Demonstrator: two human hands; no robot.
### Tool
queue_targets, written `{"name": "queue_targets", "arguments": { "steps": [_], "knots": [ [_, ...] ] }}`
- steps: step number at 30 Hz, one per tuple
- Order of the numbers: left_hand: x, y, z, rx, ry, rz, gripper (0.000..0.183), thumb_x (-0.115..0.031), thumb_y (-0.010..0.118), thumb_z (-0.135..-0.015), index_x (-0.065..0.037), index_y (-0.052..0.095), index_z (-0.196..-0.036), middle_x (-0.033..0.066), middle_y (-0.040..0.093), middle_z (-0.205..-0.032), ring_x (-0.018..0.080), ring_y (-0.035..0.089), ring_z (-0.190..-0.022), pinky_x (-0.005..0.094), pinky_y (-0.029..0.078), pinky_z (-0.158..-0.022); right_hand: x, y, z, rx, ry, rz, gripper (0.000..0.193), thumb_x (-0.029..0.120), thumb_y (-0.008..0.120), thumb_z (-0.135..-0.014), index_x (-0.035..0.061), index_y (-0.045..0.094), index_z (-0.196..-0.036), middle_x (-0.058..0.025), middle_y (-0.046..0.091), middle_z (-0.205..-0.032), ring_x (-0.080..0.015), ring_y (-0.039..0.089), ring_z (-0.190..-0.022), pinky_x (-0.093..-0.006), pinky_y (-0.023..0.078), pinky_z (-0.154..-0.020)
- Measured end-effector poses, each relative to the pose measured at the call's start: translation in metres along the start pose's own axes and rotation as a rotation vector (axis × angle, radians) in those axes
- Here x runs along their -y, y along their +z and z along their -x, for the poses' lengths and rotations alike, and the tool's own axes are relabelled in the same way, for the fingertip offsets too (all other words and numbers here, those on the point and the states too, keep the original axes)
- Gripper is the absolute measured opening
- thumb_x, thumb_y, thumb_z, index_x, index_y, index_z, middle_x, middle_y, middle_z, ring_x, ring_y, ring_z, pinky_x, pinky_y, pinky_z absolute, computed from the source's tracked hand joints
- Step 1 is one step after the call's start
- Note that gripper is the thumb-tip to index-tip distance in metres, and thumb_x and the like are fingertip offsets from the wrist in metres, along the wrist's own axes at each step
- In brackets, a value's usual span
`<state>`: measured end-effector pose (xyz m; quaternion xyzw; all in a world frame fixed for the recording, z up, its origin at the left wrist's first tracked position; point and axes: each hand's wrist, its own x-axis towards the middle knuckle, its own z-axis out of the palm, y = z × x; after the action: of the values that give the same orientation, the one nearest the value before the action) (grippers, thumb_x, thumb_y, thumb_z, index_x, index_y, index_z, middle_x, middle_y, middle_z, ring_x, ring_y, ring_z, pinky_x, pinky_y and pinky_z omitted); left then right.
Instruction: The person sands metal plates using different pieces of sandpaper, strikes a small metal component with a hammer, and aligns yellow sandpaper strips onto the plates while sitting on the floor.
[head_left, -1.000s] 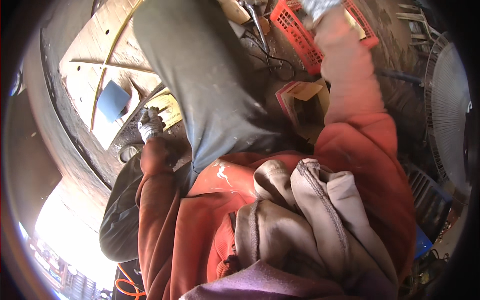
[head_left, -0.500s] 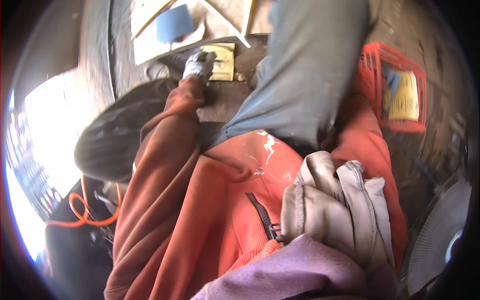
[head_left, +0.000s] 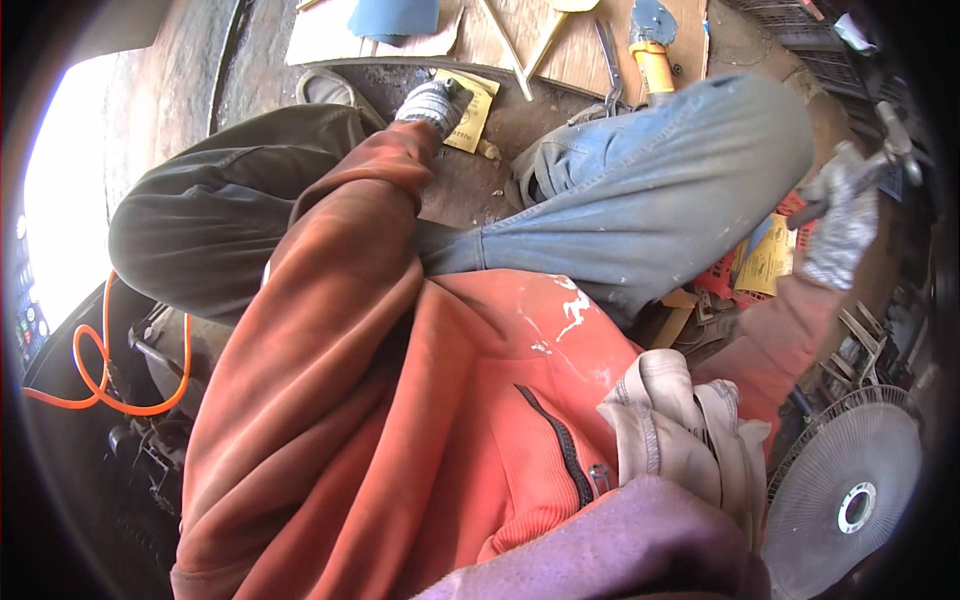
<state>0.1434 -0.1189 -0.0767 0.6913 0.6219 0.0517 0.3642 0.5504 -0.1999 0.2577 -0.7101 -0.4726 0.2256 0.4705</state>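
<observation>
I have brown floor [head_left: 463,192] under the left hand [head_left: 437,103]; whether the yellow sheet [head_left: 474,122] at its grip rests there, I cannot tell. Beyond the grip lies a board [head_left: 582,55], carrying a blue sheet [head_left: 398,17] slightly left, two sticks [head_left: 503,42] to the right, and farther right a yellow tool [head_left: 654,68].

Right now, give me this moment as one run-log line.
left hand: on yellow sheet; right hand: at metal tool, hold unclear; blue sheet: on wooden board; fan: lower right
</observation>
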Motion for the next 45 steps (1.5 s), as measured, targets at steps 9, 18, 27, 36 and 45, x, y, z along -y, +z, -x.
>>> {"name": "queue_targets", "arguments": {
  "steps": [9, 18, 27, 36, 45],
  "knots": [
    [0.024, 0.0, -0.01, 0.042, -0.225, 0.026, 0.041, -0.04, 0.062, -0.089, -0.01, 0.066, -0.117, 0.0176, 0.066, -0.115, 0.0376, 0.063, -0.105, 0.0429, 0.05, -0.092, 0.061, 0.189, 0.011, 0.444, -0.401, -0.029, 0.024, 0.014, 0.058, -0.098, -0.0004, 0.065, -0.116, 0.0008, 0.064, -0.087, -0.0069, 0.054, -0.068, -0.0227, 0.046, -0.064],
    [-0.014, -0.024, 0.015, 0.147, -0.241, 0.062, 0.039, -0.042, 0.061, -0.088, -0.009, 0.07, -0.108, 0.0167, 0.07, -0.1, 0.0368, 0.066, -0.091, 0.0414, 0.052, -0.085, -0.024, 0.293, 0.064, 0.951, -0.359, 0.6, 0.027, 0.014, 0.055, -0.099, -0.0022, 0.057, -0.121, -0.018, 0.063, -0.113, -0.0291, 0.06, -0.11, -0.0365, 0.049, -0.095],
    [0.043, 0.023, -0.021, -0.047, -0.105, -0.002, 0.039, -0.037, 0.05, -0.093, -0.005, 0.064, -0.111, 0.0158, 0.066, -0.115, 0.0306, 0.064, -0.104, 0.0387, 0.05, -0.089, -0.045, 0.328, 0.086, 0.823, -0.606, 0.393, 0.032, 0.027, 0.062, -0.094, 0.0046, 0.06, -0.117, -0.0202, 0.068, -0.092, -0.0385, 0.066, -0.076, -0.044, 0.054, -0.064],
    [0.025, -0.008, 0.003, 0.091, -0.213, 0.047, 0.04, -0.038, 0.06, -0.088, -0.014, 0.067, -0.119, 0.0144, 0.067, -0.118, 0.0334, 0.063, -0.109, 0.0403, 0.05, -0.093, -0.01, 0.317, 0.081, 0.594, -0.361, -0.2, 0.028, 0.017, 0.064, -0.094, -0.0011, 0.06, -0.114, -0.0118, 0.072, -0.093, -0.0245, 0.071, -0.08, -0.0334, 0.056, -0.069],
    [0.065, 0.011, -0.001, 0.109, -0.264, 0.066, 0.036, -0.033, 0.061, -0.089, -0.016, 0.065, -0.121, 0.0135, 0.066, -0.118, 0.0331, 0.063, -0.109, 0.0398, 0.05, -0.094, 0.073, 0.323, 0.093, 0.664, -0.235, -0.889, 0.03, 0.03, 0.057, -0.1, 0.0027, 0.061, -0.111, -0.0033, 0.064, -0.082, -0.0121, 0.06, -0.073, -0.0278, 0.05, -0.068]
  ]
}}
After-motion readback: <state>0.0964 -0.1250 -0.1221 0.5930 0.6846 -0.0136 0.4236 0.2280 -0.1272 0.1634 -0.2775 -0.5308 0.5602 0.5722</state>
